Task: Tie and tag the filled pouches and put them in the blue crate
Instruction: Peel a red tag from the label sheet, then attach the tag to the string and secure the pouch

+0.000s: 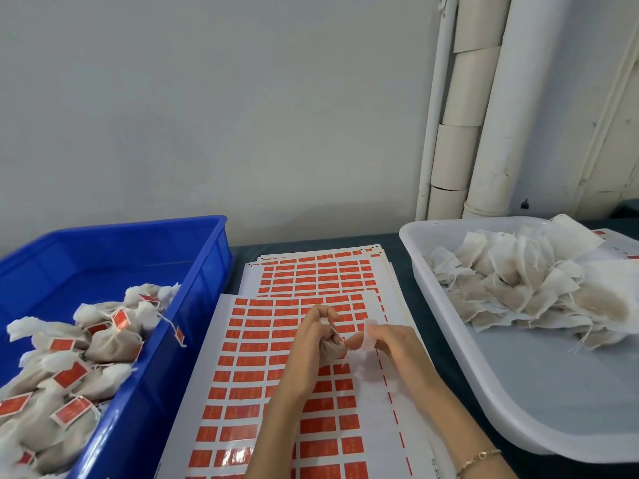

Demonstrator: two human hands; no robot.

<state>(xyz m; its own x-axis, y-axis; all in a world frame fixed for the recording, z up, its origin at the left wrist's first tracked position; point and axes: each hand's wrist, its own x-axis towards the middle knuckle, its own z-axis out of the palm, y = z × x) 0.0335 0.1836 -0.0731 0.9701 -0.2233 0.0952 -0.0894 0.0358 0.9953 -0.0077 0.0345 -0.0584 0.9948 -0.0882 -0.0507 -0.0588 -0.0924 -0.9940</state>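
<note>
Head view: the pouch (332, 349) is held between both hands, just above the label sheets (256, 361). It is a small beige fabric bag, full and rounded at the bottom, with a thin white top edge drawn out sideways. The left hand (311, 335) has its fingers curled round the neck of the pouch, where a fine white string (336, 332) shows. The right hand (392, 344) pinches the loose white top edge between thumb and fingertips. Left of the grip stands the blue crate (211, 271), holding tied pouches (112, 344) with orange-red tags. Right of the grip, a white tray (539, 392) holds a heap of untied pouches (518, 285).
</note>
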